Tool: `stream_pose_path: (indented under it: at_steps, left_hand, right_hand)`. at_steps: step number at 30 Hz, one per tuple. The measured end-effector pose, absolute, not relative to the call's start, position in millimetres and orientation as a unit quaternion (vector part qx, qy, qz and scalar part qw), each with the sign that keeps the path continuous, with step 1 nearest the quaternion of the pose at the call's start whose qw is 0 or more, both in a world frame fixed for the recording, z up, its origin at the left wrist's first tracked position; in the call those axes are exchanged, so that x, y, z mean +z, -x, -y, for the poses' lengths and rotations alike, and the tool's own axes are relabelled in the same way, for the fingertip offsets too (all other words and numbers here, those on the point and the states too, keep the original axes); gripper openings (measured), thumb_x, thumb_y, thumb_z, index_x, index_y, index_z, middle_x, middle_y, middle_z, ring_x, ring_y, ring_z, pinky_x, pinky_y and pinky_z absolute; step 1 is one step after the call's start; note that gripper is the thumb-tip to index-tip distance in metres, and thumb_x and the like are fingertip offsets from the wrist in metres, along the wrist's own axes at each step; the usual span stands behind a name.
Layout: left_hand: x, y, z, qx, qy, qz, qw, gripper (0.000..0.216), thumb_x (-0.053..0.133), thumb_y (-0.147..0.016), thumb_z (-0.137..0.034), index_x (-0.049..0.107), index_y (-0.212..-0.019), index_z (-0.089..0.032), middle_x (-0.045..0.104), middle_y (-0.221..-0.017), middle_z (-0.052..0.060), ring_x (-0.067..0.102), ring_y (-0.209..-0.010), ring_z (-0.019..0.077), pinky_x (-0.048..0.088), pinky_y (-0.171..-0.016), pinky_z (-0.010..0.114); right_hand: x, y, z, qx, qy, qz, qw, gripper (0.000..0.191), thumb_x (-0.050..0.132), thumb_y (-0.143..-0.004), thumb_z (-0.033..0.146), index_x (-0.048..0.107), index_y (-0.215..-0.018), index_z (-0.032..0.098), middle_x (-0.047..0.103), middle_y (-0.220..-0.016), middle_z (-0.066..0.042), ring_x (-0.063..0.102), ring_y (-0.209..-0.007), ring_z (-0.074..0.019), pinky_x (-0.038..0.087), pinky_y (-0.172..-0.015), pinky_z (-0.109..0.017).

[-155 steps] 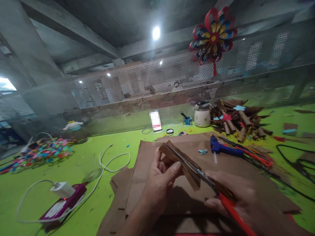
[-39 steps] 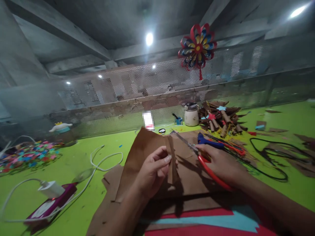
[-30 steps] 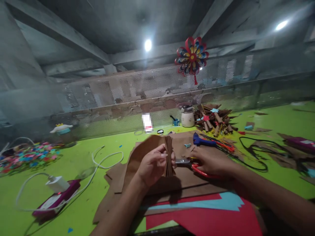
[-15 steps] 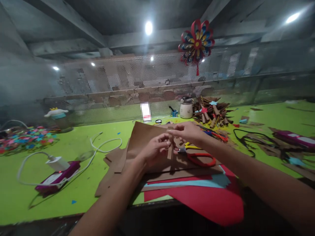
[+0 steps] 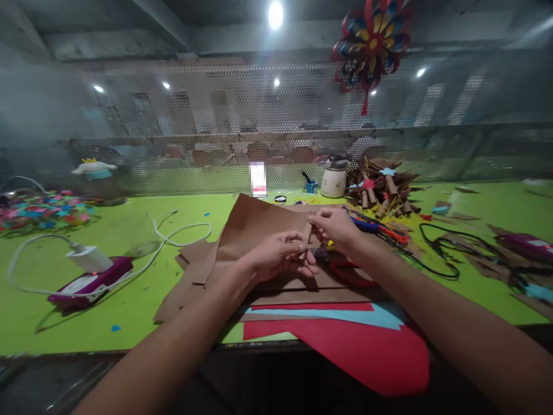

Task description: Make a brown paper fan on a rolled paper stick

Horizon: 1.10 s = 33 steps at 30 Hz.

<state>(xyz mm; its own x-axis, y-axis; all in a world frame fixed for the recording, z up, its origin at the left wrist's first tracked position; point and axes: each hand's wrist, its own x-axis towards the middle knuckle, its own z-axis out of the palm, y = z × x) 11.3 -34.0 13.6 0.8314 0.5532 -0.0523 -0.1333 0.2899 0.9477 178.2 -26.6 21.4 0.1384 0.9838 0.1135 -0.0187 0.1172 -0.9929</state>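
Work area with a lime-green counter (image 5: pixel 142 323) backed by a perforated screen (image 5: pixel 185 115), in front of which a red, blue and yellow flower ornament (image 5: pixel 374 43) hangs at upper right. At centre, the left hand (image 5: pixel 287 253) and right hand (image 5: pixel 332 227) meet over stacked brown paper sheets (image 5: pixel 259 225). Between them is a narrow brown paper strip (image 5: pixel 307 234), held tilted and clear of the stack. The right grip pinches its upper end between thumb and fingers; the left grip pinches its lower part, the remaining fingers loosely extended beneath. Red-handled scissors (image 5: pixel 336 271) lie on the stack just to the right of the left hand, partly covered by the right arm. At the near edge, light blue paper (image 5: pixel 380 316) and red paper (image 5: pixel 367 357) show from under the stack, the red overhanging the counter. Left: a purple power strip (image 5: pixel 90 282) with a white plug (image 5: pixel 90 259), and, farther off, a pile of coloured stars (image 5: pixel 52 210). Far right: a pale jar (image 5: pixel 333 180) beside a heap of brown paper rolls (image 5: pixel 389 187).
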Motion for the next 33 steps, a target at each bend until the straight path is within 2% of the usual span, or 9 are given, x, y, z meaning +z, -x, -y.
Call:
stream_pose_path:
  at_steps: [6,12,16,20,24,29,33]
  left_hand:
    - [10.6,-12.7,30.0,0.201,-0.544,-0.216,0.785,0.008,0.051,-0.083,-0.019,0.044,-0.081,-0.015,0.067,-0.07,0.011,0.068,-0.066,0.0219,0.051,-0.054,0.025]
    - [10.2,-9.3,27.3,0.224,-0.537,-0.229,0.78,0.008,0.049,-0.079,-0.022,0.046,-0.08,-0.015,0.063,-0.058,0.005,0.064,-0.049,0.0173,0.045,-0.041,0.02]
    - [12.3,-8.5,28.1,0.234,-0.523,-0.226,0.788,0.01,0.052,-0.077,-0.025,0.049,-0.074,-0.015,0.057,-0.049,-0.001,0.053,-0.037,0.0109,0.035,-0.035,0.017]
    - [11.4,-8.9,25.4,0.314,-0.488,-0.254,0.774,0.012,0.053,-0.076,-0.025,0.051,-0.069,-0.016,0.051,-0.044,-0.003,0.042,-0.032,0.007,0.03,-0.035,0.017]
    - [13.5,-8.3,23.0,0.444,-0.479,-0.277,0.705,0.013,0.056,-0.077,-0.026,0.057,-0.085,-0.016,0.057,-0.054,-0.002,0.051,-0.043,0.0088,0.037,-0.042,0.018]
    - [25.9,-7.0,31.7,0.538,-0.527,-0.208,0.624,0.021,0.069,-0.072,-0.025,0.056,-0.085,-0.015,0.059,-0.069,0.0,0.058,-0.059,0.0096,0.045,-0.058,0.021]
    - [33.7,-6.5,39.7,0.516,-0.581,-0.187,0.601,0.027,0.065,-0.076,-0.03,0.059,-0.096,-0.014,0.057,-0.06,-0.001,0.053,-0.051,0.0084,0.038,-0.049,0.02]
  right_hand:
    - [17.0,-183.4,22.0,0.463,0.532,0.436,0.559,0.02,0.058,-0.067,0.015,0.043,-0.054,0.017,0.05,-0.036,0.004,0.04,-0.027,-0.0062,0.026,-0.027,-0.015]
    - [11.8,-182.6,22.4,0.515,0.501,0.427,0.549,0.014,0.058,-0.067,0.017,0.045,-0.061,0.016,0.048,-0.042,0.005,0.043,-0.032,-0.0058,0.03,-0.03,-0.015]
    - [16.2,-189.0,23.4,0.551,0.446,0.454,0.539,0.009,0.058,-0.067,0.016,0.054,-0.075,0.015,0.052,-0.051,0.004,0.05,-0.039,-0.0083,0.038,-0.034,-0.018]
    - [22.8,-201.2,22.8,0.578,0.408,0.511,0.488,0.01,0.06,-0.067,0.017,0.058,-0.075,0.012,0.054,-0.05,0.001,0.048,-0.038,-0.0076,0.035,-0.032,-0.017]
    - [22.4,-202.6,23.4,0.596,0.408,0.51,0.467,0.01,0.063,-0.067,0.018,0.057,-0.071,0.012,0.057,-0.053,-0.001,0.045,-0.038,-0.0059,0.032,-0.031,-0.015]
    - [18.5,-188.6,30.9,0.652,0.345,0.496,0.458,0.015,0.065,-0.072,0.023,0.054,-0.075,0.014,0.057,-0.059,-0.001,0.045,-0.042,-0.0054,0.03,-0.034,-0.014]
    - [19.9,-180.7,39.3,0.711,0.291,0.482,0.421,0.017,0.065,-0.074,0.024,0.05,-0.077,0.016,0.051,-0.056,0.002,0.036,-0.039,-0.003,0.02,-0.034,-0.012]
